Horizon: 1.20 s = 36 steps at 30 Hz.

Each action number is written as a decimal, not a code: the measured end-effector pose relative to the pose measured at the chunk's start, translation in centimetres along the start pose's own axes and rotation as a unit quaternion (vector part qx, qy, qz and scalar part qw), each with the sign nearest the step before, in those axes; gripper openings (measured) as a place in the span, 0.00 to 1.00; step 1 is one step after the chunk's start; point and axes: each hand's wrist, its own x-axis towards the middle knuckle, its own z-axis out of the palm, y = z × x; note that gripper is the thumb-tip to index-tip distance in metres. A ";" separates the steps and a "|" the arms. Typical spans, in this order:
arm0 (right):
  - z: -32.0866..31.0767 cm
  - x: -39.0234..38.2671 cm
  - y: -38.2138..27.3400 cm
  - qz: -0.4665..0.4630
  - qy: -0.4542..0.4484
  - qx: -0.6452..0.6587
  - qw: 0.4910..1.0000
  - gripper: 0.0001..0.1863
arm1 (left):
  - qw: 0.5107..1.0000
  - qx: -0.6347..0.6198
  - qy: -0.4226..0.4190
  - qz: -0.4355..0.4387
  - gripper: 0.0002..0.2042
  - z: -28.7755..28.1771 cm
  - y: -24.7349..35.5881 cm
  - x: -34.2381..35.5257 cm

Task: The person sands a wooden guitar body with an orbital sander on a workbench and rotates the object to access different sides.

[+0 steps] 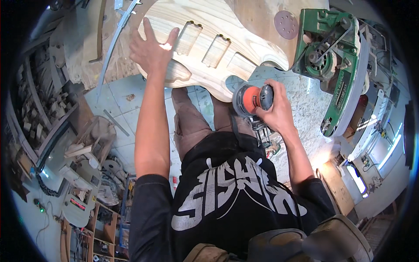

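A pale wooden guitar body (203,17) with routed pockets lies on the workbench, its near edge reaching out past the bench's front. My left hand (152,48) rests flat on its left part, fingers spread, beside an oval cavity. In my right hand (279,107) is an orange and black orbital sander (249,99), gripped round its top. The sander's round pad is tilted on edge by the body's near horn; whether it touches the wood I cannot tell.
A green belt sander (325,56) stands at the right, near a round brown sanding disc (286,24) on the workbench (262,13). A long metal caliper (114,43) lies at the left. Wooden shelves (104,229) and machines fill the lower left.
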 end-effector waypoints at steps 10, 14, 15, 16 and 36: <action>0.0 0.7 -1.0 0.013 -0.007 0.000 1.000 0.37 | 1.000 0.000 -0.013 -0.009 0.49 -0.1 0.1 0.1; 0.4 0.6 -0.9 0.012 0.005 -0.002 1.000 0.37 | 0.999 -0.003 -0.026 -0.018 0.49 -0.1 0.2 0.1; 0.4 0.6 -1.2 0.012 0.006 -0.002 1.000 0.37 | 1.000 -0.003 -0.026 -0.018 0.49 0.0 0.1 0.1; 0.5 0.6 -1.7 0.013 0.003 -0.004 1.000 0.37 | 1.000 -0.004 -0.018 -0.012 0.49 0.1 0.0 0.0; 1.5 0.0 -2.5 0.045 0.046 -0.003 0.998 0.37 | 0.999 0.000 -0.033 -0.012 0.50 0.0 0.2 0.2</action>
